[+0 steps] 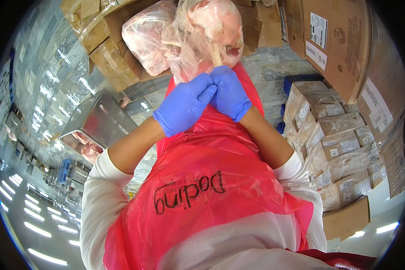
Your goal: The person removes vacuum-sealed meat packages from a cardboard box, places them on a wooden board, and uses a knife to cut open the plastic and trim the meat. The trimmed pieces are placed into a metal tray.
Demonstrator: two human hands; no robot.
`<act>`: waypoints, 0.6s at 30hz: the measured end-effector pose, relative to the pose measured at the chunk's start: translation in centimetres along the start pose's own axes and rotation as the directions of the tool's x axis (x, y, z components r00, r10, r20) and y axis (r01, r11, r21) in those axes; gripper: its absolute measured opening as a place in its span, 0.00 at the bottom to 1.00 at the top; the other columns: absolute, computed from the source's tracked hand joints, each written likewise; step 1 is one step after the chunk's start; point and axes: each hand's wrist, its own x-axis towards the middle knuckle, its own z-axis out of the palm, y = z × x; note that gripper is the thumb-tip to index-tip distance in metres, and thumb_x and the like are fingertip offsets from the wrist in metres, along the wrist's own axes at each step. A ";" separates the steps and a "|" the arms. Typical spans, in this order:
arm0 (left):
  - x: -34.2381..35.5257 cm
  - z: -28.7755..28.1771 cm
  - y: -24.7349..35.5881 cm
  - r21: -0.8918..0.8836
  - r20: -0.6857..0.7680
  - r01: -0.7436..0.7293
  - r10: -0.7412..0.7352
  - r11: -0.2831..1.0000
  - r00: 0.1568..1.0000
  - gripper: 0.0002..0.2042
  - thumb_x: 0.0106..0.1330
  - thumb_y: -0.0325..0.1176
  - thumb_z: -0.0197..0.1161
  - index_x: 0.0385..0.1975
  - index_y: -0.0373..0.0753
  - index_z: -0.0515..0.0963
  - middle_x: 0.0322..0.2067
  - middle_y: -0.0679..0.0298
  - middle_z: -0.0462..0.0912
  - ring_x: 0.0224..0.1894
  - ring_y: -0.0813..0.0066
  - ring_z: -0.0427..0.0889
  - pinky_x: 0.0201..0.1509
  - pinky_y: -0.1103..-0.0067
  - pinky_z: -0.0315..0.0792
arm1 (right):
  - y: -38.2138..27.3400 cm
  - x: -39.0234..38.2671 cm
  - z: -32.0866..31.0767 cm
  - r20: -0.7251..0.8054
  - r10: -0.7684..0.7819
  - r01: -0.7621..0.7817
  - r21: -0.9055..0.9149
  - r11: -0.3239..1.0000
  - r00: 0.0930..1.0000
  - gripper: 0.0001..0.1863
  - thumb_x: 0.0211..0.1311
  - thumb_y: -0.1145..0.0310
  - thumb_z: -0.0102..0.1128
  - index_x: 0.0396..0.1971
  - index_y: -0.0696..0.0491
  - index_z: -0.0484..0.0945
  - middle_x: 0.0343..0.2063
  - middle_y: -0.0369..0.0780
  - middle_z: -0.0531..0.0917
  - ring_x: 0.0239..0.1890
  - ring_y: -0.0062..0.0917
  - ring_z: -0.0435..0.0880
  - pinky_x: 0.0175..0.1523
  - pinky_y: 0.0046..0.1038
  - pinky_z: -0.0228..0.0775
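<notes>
My left hand and my right hand, both in blue gloves, meet at the top of my red plastic apron. Their fingers are closed on the lower end of a clear plastic bag around a pale piece of meat, where a bone-like end sticks down. Exactly what is inside my fingers is hidden. Just left of that bag, another plastic-wrapped piece of meat lies in an opened cardboard box.
Stacked cartons rise at the right, with plastic-wrapped boxes below them on blue pallets. A steel cart holding meat stands at the left on the tiled floor. Blue crates show farther off.
</notes>
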 end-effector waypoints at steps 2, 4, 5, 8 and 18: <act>-0.3 0.1 -0.3 0.003 0.003 0.011 -0.011 1.000 1.000 0.09 0.74 0.35 0.53 0.43 0.36 0.73 0.34 0.45 0.79 0.37 0.43 0.80 0.40 0.63 0.74 | -0.2 -0.2 0.4 -0.051 -0.029 0.027 -0.048 0.999 0.998 0.02 0.43 0.75 0.61 0.19 0.56 0.79 0.22 0.51 0.79 0.30 0.49 0.76 0.40 0.44 0.67; -0.9 0.9 -0.4 -0.009 -0.022 0.030 -0.030 1.000 0.999 0.10 0.74 0.36 0.53 0.41 0.35 0.72 0.32 0.48 0.78 0.34 0.48 0.79 0.41 0.66 0.73 | -0.7 -1.0 0.5 -0.139 -0.053 0.042 -0.076 0.996 0.989 0.01 0.42 0.76 0.60 0.19 0.57 0.79 0.21 0.51 0.78 0.28 0.50 0.76 0.39 0.44 0.67; -0.3 1.0 -0.3 -0.002 0.008 0.034 -0.034 0.999 0.999 0.10 0.74 0.36 0.53 0.41 0.35 0.72 0.32 0.48 0.78 0.34 0.48 0.79 0.41 0.66 0.73 | -0.6 -0.8 -0.1 -0.089 -0.046 0.039 -0.072 0.997 0.995 0.01 0.43 0.76 0.60 0.19 0.57 0.79 0.21 0.51 0.79 0.28 0.49 0.76 0.38 0.44 0.67; 1.8 0.8 -0.1 0.009 0.088 -0.002 0.001 1.000 0.996 0.11 0.75 0.38 0.53 0.41 0.35 0.72 0.31 0.48 0.77 0.34 0.48 0.79 0.40 0.65 0.73 | 0.3 -0.3 -2.3 -0.024 -0.008 0.006 -0.065 0.998 1.000 0.01 0.44 0.76 0.60 0.18 0.56 0.79 0.21 0.51 0.79 0.28 0.48 0.77 0.37 0.43 0.68; 7.1 -1.9 0.3 0.149 0.352 -0.326 0.258 0.933 0.900 0.13 0.72 0.35 0.54 0.53 0.41 0.73 0.46 0.50 0.79 0.49 0.51 0.79 0.52 0.66 0.73 | -0.6 -5.1 -2.4 -0.154 0.159 -0.165 -0.024 0.986 0.975 0.02 0.45 0.75 0.60 0.20 0.55 0.80 0.23 0.49 0.81 0.32 0.49 0.78 0.41 0.43 0.69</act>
